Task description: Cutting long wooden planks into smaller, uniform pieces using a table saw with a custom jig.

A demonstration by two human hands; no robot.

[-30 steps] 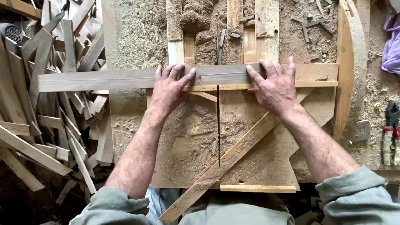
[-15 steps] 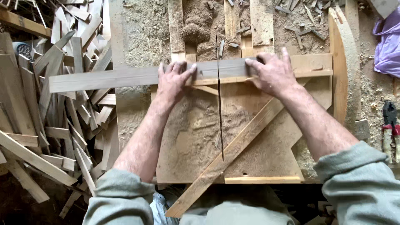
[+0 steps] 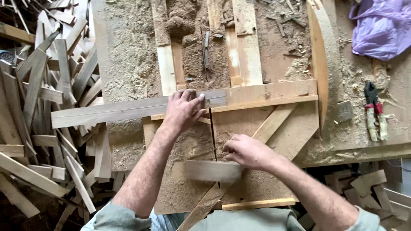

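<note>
A long grey wooden strip (image 3: 111, 112) lies across a sawdust-covered saw table (image 3: 128, 64), against a lighter wooden fence board (image 3: 274, 92). My left hand (image 3: 183, 110) presses down on the strip's right end, beside the thin saw blade (image 3: 212, 128) in its slot. My right hand (image 3: 247, 151) is nearer to me and grips a short cut-off piece of wood (image 3: 212, 170), which looks blurred. A diagonal brace (image 3: 239, 167) runs under my right hand.
A big heap of wood offcuts (image 3: 43, 107) fills the left side. A curved wooden piece (image 3: 319, 64) stands at the table's right. A purple plastic bag (image 3: 381, 28) and red-handled pliers (image 3: 373, 109) lie at the far right. More scraps (image 3: 368, 184) are below the table's edge.
The strip has been cut at the blade. My right hand left the fence and came toward me holding the short cut-off piece. My left hand stays on the long strip.
</note>
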